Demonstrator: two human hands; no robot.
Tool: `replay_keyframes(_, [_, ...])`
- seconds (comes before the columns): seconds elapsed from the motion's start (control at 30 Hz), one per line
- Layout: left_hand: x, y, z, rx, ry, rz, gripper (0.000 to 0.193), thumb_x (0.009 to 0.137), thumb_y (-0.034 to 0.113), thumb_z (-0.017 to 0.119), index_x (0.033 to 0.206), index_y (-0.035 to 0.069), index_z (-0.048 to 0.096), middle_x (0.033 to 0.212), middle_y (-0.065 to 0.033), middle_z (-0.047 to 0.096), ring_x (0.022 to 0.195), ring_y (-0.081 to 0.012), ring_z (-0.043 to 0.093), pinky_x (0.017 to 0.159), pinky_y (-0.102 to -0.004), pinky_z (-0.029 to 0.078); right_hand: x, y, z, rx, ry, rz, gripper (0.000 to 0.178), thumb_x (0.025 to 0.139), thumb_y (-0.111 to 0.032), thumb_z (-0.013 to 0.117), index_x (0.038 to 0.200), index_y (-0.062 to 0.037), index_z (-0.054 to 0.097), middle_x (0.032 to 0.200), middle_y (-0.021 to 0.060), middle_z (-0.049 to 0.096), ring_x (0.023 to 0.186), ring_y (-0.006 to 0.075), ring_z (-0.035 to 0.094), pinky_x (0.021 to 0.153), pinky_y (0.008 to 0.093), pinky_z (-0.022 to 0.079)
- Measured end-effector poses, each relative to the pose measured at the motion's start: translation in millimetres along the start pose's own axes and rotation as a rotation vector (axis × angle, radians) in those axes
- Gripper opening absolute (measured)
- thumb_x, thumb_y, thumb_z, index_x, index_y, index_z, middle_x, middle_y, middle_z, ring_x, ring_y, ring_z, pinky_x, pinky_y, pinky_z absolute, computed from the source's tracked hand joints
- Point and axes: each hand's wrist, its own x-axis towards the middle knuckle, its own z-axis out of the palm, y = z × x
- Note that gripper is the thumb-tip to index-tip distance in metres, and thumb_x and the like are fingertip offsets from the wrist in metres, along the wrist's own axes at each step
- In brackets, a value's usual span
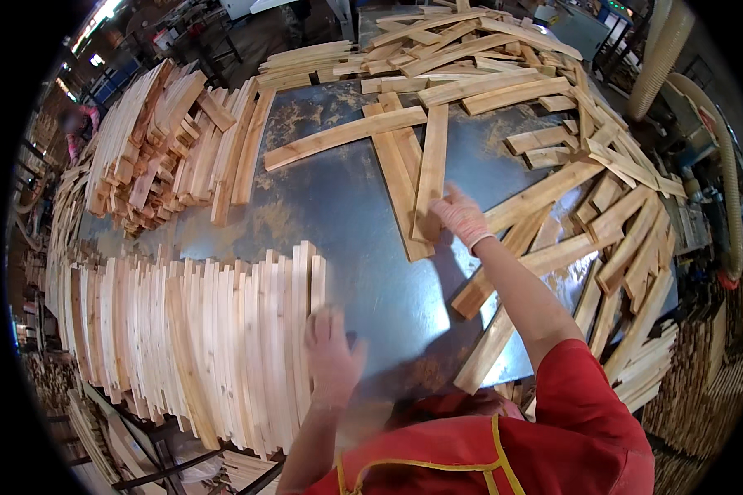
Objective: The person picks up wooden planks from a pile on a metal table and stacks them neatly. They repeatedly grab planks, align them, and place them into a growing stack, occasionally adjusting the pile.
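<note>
My right hand (pixel 461 218), in a pale, reddish-patterned glove, is at the near end of a wooden board (pixel 434 161) on the metal tabletop. Its fingers close on the board's right edge; the thumb side is partly hidden. Under and beside that board lies another long board (pixel 394 173), slanting away to the left. My left hand (pixel 336 353) is smeared by motion, with its fingers stretched out and thumb apart. It is beside the right end of a row of upright-set wooden strips (pixel 248 346), and nothing shows in it.
A stack of boards (pixel 169 140) stands at the far left. Loose boards (pixel 470 49) heap up along the back, and more boards (pixel 570 247) lie criss-crossed on the right. Sawdust dusts the metal tabletop (pixel 388 305). A ribbed hose (pixel 660 62) hangs at the far right.
</note>
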Motion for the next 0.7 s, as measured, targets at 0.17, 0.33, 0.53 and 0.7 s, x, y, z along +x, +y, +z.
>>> replay_keyframes(0.17, [153, 79, 44, -0.344, -0.117, -0.082, 0.074, 0.091, 0.036, 0.073, 0.151, -0.001, 0.05, 0.153, -0.0273, 0.051, 0.146, -0.0455, 0.044, 0.122, -0.047, 0.038, 47, 15, -3, -0.12, 0.12, 0.087, 0.095, 0.084, -0.05, 0.074, 0.157, 0.001, 0.041, 0.144, 0.032, 0.06, 0.133, 0.0468, 0.058, 0.11, 0.0476, 0.048])
replay_keyframes(0.33, [213, 137, 96, -0.29, -0.254, -0.182, 0.07, 0.096, 0.042, 0.064, 0.15, 0.001, 0.05, 0.157, -0.0248, 0.047, 0.145, -0.0444, 0.044, 0.119, -0.0488, 0.042, 32, -12, 23, 0.024, 0.147, 0.101, 0.1, 0.079, -0.036, 0.08, 0.158, 0.0023, 0.033, 0.136, 0.0334, 0.062, 0.13, 0.0488, 0.058, 0.11, 0.0499, 0.048])
replay_keyframes(0.53, [76, 115, 54, -0.609, -0.404, -0.138, 0.049, 0.099, 0.033, 0.061, 0.139, 0.006, 0.056, 0.143, -0.0229, 0.053, 0.128, -0.0469, 0.057, 0.106, -0.0499, 0.049, -100, 24, 16, 0.071, -0.18, 0.067, 0.097, 0.083, -0.027, 0.079, 0.161, -0.0013, 0.028, 0.143, 0.0339, 0.057, 0.133, 0.0497, 0.056, 0.113, 0.0505, 0.047])
replay_keyframes(0.7, [-9, 93, -49, -0.208, -0.736, -0.132, 0.065, 0.091, 0.038, 0.072, 0.147, 0.011, 0.053, 0.149, -0.022, 0.052, 0.128, -0.0448, 0.059, 0.108, -0.0503, 0.05, -188, 27, 2, -0.178, -0.787, -0.235, 0.071, 0.096, -0.036, 0.071, 0.158, -0.0123, 0.045, 0.153, 0.0291, 0.053, 0.138, 0.0437, 0.056, 0.115, 0.0488, 0.047])
